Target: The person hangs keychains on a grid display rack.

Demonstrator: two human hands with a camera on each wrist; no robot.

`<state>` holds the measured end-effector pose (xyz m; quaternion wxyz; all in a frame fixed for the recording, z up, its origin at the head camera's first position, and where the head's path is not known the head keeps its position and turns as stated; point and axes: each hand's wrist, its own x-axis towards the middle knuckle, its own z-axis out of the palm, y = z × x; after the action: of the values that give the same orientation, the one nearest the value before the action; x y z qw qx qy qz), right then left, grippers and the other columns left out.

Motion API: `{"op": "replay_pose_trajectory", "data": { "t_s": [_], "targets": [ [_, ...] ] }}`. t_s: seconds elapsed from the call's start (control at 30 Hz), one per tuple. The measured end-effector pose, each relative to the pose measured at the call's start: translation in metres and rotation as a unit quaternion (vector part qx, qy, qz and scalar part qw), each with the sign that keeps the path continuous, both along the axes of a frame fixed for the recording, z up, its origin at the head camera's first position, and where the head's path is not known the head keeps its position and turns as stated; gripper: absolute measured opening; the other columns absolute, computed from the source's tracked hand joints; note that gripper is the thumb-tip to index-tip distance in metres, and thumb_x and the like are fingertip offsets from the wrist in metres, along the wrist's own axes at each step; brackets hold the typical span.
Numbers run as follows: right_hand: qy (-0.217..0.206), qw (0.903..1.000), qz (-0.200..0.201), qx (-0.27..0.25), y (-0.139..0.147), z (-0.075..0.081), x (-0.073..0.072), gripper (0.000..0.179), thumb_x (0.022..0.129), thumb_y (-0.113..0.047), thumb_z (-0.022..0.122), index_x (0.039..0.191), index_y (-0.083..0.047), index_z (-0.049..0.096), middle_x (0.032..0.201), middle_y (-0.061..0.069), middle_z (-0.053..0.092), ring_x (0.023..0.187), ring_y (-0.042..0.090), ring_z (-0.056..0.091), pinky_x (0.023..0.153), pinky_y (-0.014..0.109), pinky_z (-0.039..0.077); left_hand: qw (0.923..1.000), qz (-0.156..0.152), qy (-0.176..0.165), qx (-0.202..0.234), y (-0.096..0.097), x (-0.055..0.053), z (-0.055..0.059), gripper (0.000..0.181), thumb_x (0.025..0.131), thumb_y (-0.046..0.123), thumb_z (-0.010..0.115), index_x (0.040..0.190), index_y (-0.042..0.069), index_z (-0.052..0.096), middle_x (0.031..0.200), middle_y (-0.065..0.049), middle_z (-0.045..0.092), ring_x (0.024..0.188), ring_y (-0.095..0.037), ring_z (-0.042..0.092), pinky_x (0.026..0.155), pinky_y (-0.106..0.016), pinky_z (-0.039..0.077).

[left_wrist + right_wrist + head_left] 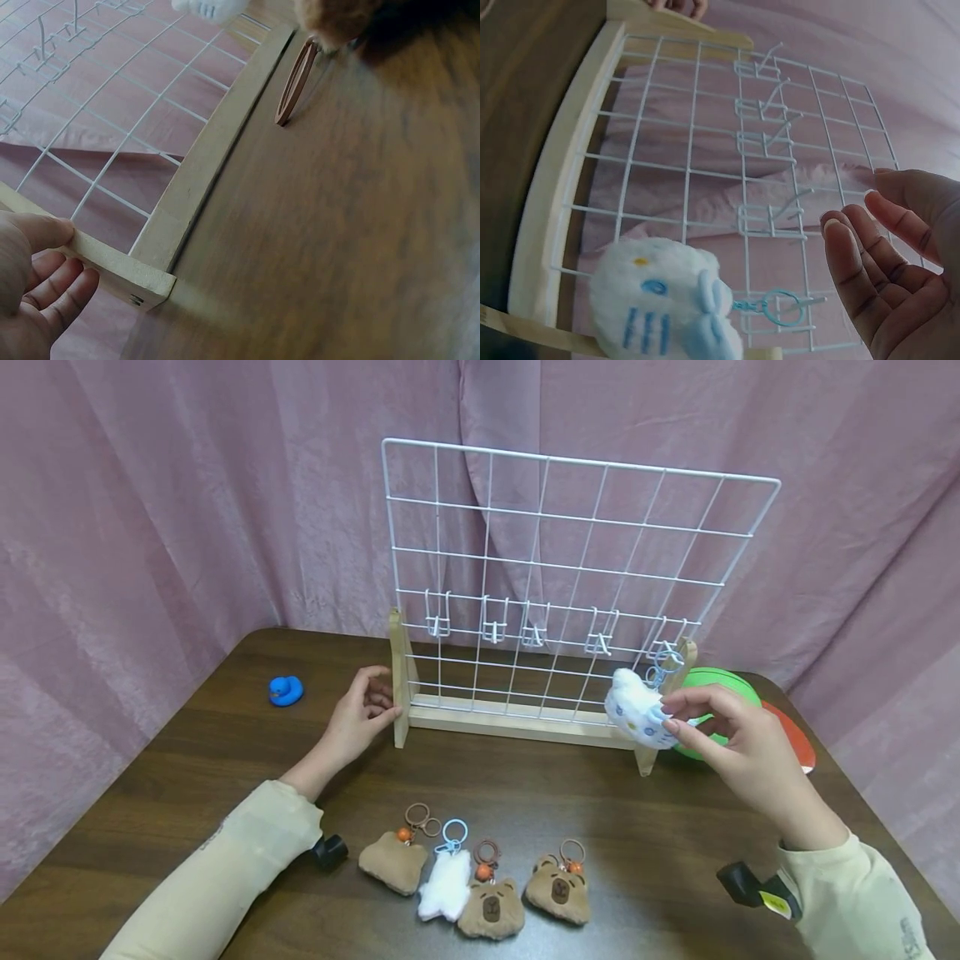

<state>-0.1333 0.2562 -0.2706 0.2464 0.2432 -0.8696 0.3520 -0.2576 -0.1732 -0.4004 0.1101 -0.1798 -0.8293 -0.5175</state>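
Observation:
A white plush cat keychain (656,300) with a blue bow hangs at the right end of the white wire rack (577,537). Its blue ring (784,307) is around the prong of a hook there. My right hand (892,266) is beside it, fingers loosely bent and nothing between them; in the head view its fingertips overlap the plush. At the rack's other end, my left hand (362,710) holds the wooden side post (112,262), thumb against its edge and the other fingers at its outer face. Several more wire hooks (534,635) hang bare along the same row.
In front lie brown capybara plush keychains (491,910) and a white plush keychain (446,885) with a blue ring. A blue toy duck (286,691) sits at the left. Green (716,678) and red (791,739) round objects stand behind the right hand. Pink curtains (225,485) hang behind.

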Motion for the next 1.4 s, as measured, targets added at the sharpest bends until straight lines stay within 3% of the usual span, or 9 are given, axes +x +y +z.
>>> {"op": "replay_pose_trajectory", "data": {
  "t_s": [0.33, 0.63, 0.97, 1.13, 1.4],
  "targets": [
    [-0.035, 0.9986, 0.037, 0.013, -0.006, -0.022, 0.010, 0.034, 0.074, 0.011, 0.074, 0.101, -0.007, 0.066, 0.085, -0.006, 0.065, 0.072, -0.002, 0.058, 0.060, 0.011, 0.047, 1.0000, 0.001, 0.000, -0.004, 0.000, 0.001, 0.001, 0.058, 0.087, -0.001, 0.067, 0.135, 0.000, 0.035, 0.107, -0.024, 0.056, 0.093, -0.029, 0.058, 0.071, -0.010, 0.049],
    [-0.054, 0.9968, 0.048, 0.035, -0.011, -0.043, 0.014, 0.033, 0.077, 0.005, 0.074, 0.102, -0.015, 0.066, 0.093, -0.014, 0.066, 0.078, -0.004, 0.060, 0.063, 0.013, 0.048, 1.0000, 0.000, 0.000, -0.003, 0.000, 0.000, -0.001, 0.057, 0.087, 0.000, 0.067, 0.135, 0.003, 0.036, 0.107, -0.023, 0.056, 0.092, -0.028, 0.058, 0.072, -0.010, 0.049],
    [-0.088, 0.9913, 0.082, 0.054, -0.019, -0.070, 0.017, 0.031, 0.078, -0.001, 0.075, 0.102, -0.018, 0.066, 0.091, -0.010, 0.065, 0.078, -0.004, 0.059, 0.060, 0.017, 0.050, 1.0000, 0.000, 0.008, -0.004, 0.001, 0.002, 0.002, 0.057, 0.086, -0.004, 0.067, 0.134, 0.002, 0.037, 0.106, -0.023, 0.056, 0.091, -0.029, 0.058, 0.071, -0.009, 0.048],
    [-0.112, 0.9857, 0.114, 0.054, -0.021, -0.078, 0.019, 0.028, 0.081, -0.004, 0.074, 0.104, -0.017, 0.066, 0.091, -0.006, 0.065, 0.077, -0.003, 0.059, 0.060, 0.019, 0.049, 1.0000, 0.000, 0.006, -0.001, 0.001, 0.001, 0.001, 0.057, 0.086, -0.004, 0.066, 0.134, 0.002, 0.037, 0.106, -0.023, 0.056, 0.091, -0.028, 0.057, 0.071, -0.009, 0.048],
    [-0.166, 0.9682, 0.167, 0.087, -0.023, -0.094, 0.019, 0.022, 0.084, -0.010, 0.072, 0.105, -0.009, 0.064, 0.092, 0.003, 0.067, 0.077, -0.004, 0.057, 0.061, 0.020, 0.050, 1.0000, 0.001, 0.003, -0.003, 0.000, 0.001, 0.000, 0.057, 0.087, -0.002, 0.066, 0.135, 0.000, 0.036, 0.107, -0.023, 0.055, 0.092, -0.027, 0.057, 0.072, -0.010, 0.048]
  ]
}}
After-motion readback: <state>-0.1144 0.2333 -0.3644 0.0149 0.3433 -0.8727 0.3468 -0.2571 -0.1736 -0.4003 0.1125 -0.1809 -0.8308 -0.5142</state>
